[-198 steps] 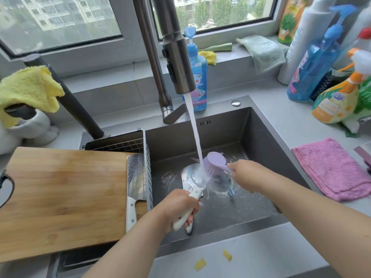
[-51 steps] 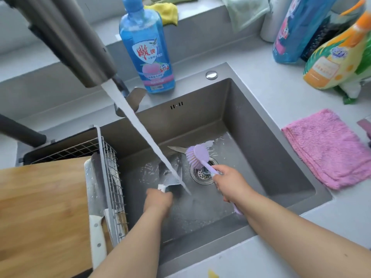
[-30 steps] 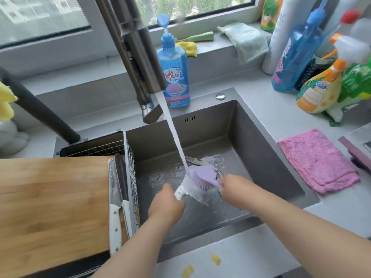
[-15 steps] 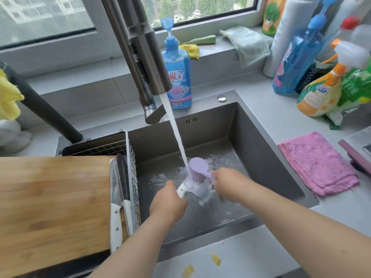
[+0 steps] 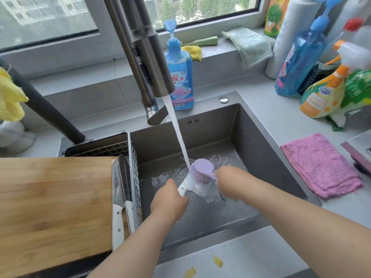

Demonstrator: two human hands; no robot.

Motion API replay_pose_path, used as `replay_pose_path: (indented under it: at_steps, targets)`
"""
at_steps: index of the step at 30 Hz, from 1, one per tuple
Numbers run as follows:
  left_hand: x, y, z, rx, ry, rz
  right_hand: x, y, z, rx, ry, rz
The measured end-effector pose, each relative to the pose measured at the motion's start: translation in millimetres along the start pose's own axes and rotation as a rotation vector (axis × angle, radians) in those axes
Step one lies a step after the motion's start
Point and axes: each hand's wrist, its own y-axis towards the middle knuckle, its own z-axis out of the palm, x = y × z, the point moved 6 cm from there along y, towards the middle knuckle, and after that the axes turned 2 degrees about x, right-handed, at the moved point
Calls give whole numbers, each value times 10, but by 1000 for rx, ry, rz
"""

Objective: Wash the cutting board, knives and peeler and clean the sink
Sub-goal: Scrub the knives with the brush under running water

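Note:
Over the steel sink (image 5: 267, 161), my left hand (image 5: 168, 201) grips the white handle of a knife (image 5: 197, 188) whose wet blade points up and right. My right hand (image 5: 230, 180) holds a lilac dish brush (image 5: 201, 170) with its bristles on the blade. Water from the tap (image 5: 148, 57) runs onto the brush and the blade. Two white-handled knives (image 5: 120, 197) stand in a wire rack (image 5: 134, 171) at the sink's left side, beside the wooden cutting board (image 5: 54, 207). Another blade tip (image 5: 183, 159) shows on the sink floor behind the stream.
A blue soap bottle (image 5: 180, 77) stands behind the sink. Spray bottles (image 5: 321, 93) crowd the right counter, with a pink cloth (image 5: 321, 165) nearer me. Yellow peel scraps (image 5: 217, 261) lie on the front counter. A yellow cloth (image 5: 10, 97) hangs at the far left.
The brush has shifted a little to the right along the blade under the running water. Both hands stay over the middle of the sink, still holding knife and brush.

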Motion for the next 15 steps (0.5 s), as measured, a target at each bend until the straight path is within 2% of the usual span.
replay_pose_path:
  at_steps: [2,6,8,10,12,15]
  targets:
    - [13,8,-21,-7,11,-11,126,-171,36,-7,41,-106]
    - [-11,-2,-55,-2,43,4,81,-6,-57,-27,-58,-14]
    - [-20,-21,-39,14,74,8,1,68,-1,35,-44,45]
    - [-16,-24,-9,41,89,-4,58,-3,43,49,31,-36]
    - [9,-18,43,105,28,-31,174,-183,68,17,96,-159]
    - [69,-33,214,262,-192,-83,111,-144,64,-90,124,-171]
